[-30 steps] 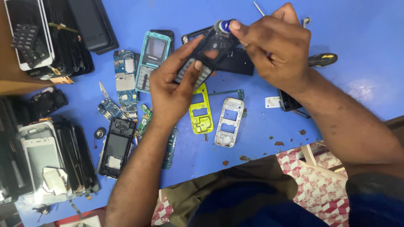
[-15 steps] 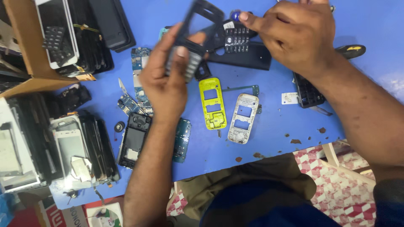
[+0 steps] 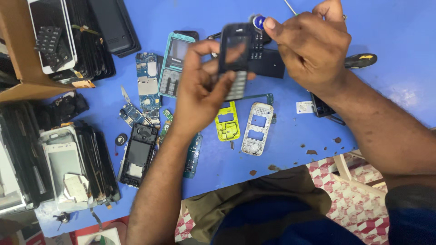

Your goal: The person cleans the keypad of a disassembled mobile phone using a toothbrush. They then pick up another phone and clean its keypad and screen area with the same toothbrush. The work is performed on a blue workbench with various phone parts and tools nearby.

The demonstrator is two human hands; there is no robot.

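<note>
- Left hand (image 3: 200,90): raised above the blue counter (image 3: 399,41), fingers clasped around a dark phone shell (image 3: 234,61); the shell stands nearly upright, blurred, its keypad end down in the grip.
- Right hand (image 3: 313,50): clenched on a screwdriver (image 3: 260,22), whose blue cap shows at the thumb tip, just beside the top of the shell; a thin metal shaft pokes out behind the fingers.
- Below the hands, flat on the counter: a yellow frame (image 3: 227,122) and a white frame (image 3: 256,127) side by side, near each other but apart.
- Behind the left hand: a teal phone (image 3: 176,63) face up, and just left of it a blue circuit board (image 3: 147,75).
- Under the right hand: a black keypad phone (image 3: 268,59), partly hidden.
- Right of the wrist: a black-and-yellow tool handle (image 3: 361,59) and a small white card (image 3: 304,107).
- Beside the left forearm: an empty black back housing (image 3: 138,154) and a small round speaker part (image 3: 121,139).
- Left edge: rows of phone screens (image 3: 63,168) stacked on end, and a cardboard box (image 3: 20,54) holding more phones and a loose keypad (image 3: 47,38).
- Brown specks (image 3: 311,152) lie scattered near the front counter edge.
</note>
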